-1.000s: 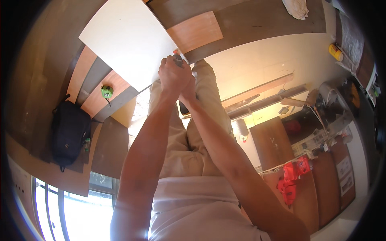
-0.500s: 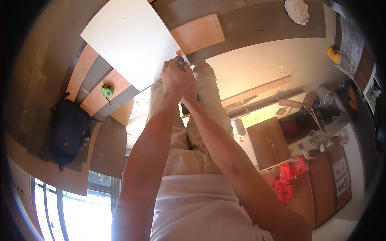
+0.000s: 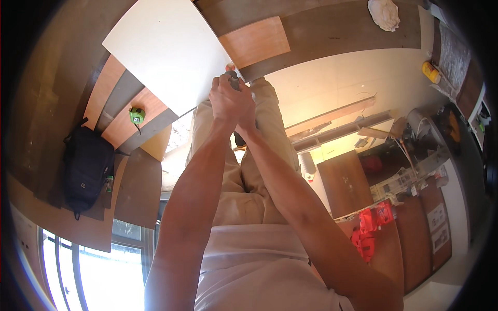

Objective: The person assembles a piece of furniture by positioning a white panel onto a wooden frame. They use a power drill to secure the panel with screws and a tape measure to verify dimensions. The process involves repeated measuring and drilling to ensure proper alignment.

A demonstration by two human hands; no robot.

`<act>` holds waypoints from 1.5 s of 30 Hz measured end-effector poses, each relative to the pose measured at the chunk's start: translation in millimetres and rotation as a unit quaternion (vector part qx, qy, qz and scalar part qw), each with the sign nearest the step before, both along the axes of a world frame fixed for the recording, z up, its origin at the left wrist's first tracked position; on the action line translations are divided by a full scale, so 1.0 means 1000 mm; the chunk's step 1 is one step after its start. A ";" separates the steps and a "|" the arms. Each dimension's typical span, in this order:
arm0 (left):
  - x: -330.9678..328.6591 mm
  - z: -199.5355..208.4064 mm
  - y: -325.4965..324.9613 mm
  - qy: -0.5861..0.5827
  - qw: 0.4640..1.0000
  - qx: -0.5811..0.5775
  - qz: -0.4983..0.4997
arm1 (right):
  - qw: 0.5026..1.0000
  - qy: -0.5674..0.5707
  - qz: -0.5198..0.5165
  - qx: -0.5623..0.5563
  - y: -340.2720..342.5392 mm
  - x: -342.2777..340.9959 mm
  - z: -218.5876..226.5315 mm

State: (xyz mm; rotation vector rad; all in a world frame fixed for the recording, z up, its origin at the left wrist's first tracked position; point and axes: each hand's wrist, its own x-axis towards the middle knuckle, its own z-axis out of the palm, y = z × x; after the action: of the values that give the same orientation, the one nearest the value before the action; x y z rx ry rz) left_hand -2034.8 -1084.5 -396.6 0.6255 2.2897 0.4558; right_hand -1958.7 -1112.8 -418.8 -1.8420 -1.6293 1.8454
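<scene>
My left hand [image 3: 224,101] and my right hand [image 3: 246,108] are closed together, one against the other, around a dark hand tool [image 3: 233,79]. Only its top shows above my fingers, so its exact kind is hidden. An orange part [image 3: 230,67] shows just beyond it, by the edge of a white panel [image 3: 166,52]. This panel lies flat on the work surface, and the tool is at its right-hand edge near my legs. Much of my right hand is covered by the left.
Left of the panel, a green tape measure [image 3: 137,115] lies on a wood strip, with a black backpack [image 3: 88,168] nearer. A brown board [image 3: 257,42] lies right of the panel. Farther right are a crumpled white cloth [image 3: 384,14], a yellow bottle [image 3: 430,71] and wood offcuts [image 3: 332,116].
</scene>
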 end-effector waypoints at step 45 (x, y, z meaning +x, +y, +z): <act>-0.001 0.006 0.000 -0.007 1.000 -0.007 0.015 | 0.999 -0.005 -0.004 0.051 -0.007 0.004 0.003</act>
State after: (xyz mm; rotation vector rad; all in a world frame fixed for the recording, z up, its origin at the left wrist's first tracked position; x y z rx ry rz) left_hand -2035.9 -1084.6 -390.4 0.5810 2.2903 0.4560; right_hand -1954.7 -1119.7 -416.2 -1.8172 -1.6827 1.7175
